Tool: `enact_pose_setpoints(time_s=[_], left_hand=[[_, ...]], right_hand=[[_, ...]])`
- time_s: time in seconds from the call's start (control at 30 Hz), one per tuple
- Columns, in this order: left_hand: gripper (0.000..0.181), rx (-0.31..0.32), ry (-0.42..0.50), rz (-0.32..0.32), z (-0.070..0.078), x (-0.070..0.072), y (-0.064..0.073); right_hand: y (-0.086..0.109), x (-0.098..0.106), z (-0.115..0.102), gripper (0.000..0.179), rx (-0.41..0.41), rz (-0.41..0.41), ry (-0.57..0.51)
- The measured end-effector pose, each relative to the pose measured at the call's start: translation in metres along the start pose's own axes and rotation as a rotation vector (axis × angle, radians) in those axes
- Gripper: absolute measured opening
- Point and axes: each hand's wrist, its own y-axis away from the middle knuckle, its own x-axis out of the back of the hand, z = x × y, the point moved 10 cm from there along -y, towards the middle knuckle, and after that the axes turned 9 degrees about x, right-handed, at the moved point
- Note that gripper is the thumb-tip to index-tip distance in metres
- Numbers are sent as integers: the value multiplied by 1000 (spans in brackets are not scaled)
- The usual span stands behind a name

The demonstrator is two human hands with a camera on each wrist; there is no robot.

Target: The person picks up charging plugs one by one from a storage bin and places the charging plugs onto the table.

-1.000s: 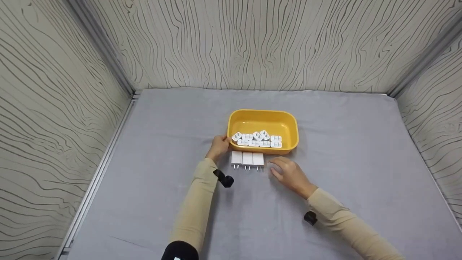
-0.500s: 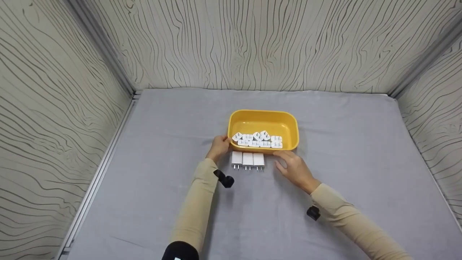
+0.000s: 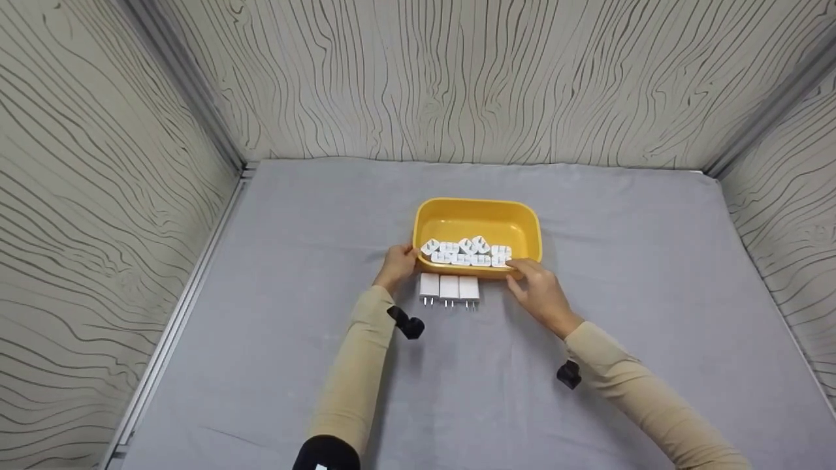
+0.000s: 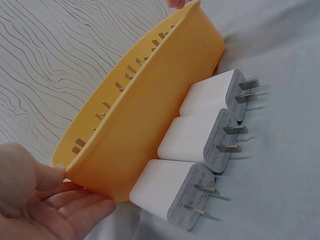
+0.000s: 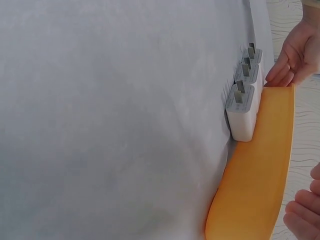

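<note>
- Back wall: pale with dark grain lines; bounds the table on the far side.
- Table: covered in grey cloth; supports the tub and the loose chargers.
- Yellow tub: sits near the middle of the table, cavity up, long side facing near.
- Right hand: reaches across the near rim at the tub's right end. Thumb and fingers stand apart. Fingertips are over or at the nearest right charger inside; contact cannot be told.
- Left hand: clamped on the tub's near left corner, thumb at the rim, fingers against the outside below. This grip probably steadies the tub while the right hand works over it.
- Loose chargers: three, white, side by side on the cloth at the near wall, toward the left. The wall likely serves as a stop that keeps the row straight.
- Tub chargers: about nine, grouped along the near side, where they are presumably easiest to reach. Several at the back sit askew.
- Prongs: point near on the loose chargers, upward inside the tub.
</note>
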Motion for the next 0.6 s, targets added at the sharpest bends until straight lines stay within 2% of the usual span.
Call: enact_pose_setpoints(time_s=[0.2, 0.4, 0.6], left_hand=[[40, 4, 14, -5, 0, -1, 1], [40, -2, 1, -16, -1, -2, 0], [39, -13, -18, 3, 1, -1, 1]], right_hand=[[-3, -3, 17, 25, -100, -20, -27], [-6, -5, 22, 25, -131, -31, -55], [-8, -8, 26, 27, -161, -38, -64]])
